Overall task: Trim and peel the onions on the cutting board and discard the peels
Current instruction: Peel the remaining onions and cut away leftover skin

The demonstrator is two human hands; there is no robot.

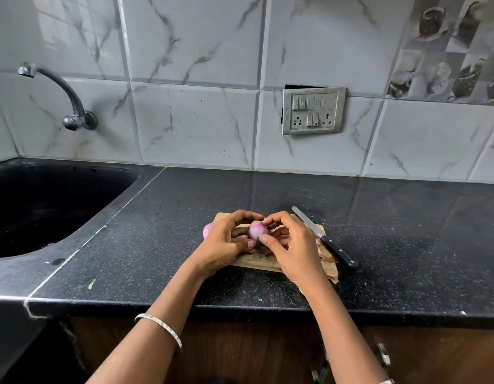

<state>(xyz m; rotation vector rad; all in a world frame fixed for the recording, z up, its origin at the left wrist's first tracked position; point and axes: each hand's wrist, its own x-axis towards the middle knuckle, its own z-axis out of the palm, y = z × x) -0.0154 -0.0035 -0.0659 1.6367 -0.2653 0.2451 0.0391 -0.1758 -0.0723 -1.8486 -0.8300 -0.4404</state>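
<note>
Both hands are closed on a small red onion [258,230] held just above the wooden cutting board [254,262]. The left hand [226,242] cups it from the side, and the right hand [293,245] pinches at its top and front. Its visible face looks pale and glossy, so peeling seems nearly done. To finish well, the left should hold firm while the right strips any remaining skin, dropping it on the dry peels [327,262] at the board's right edge. A second onion [208,230] sits behind the left hand, and the knife [323,239] lies along the board's right side.
</note>
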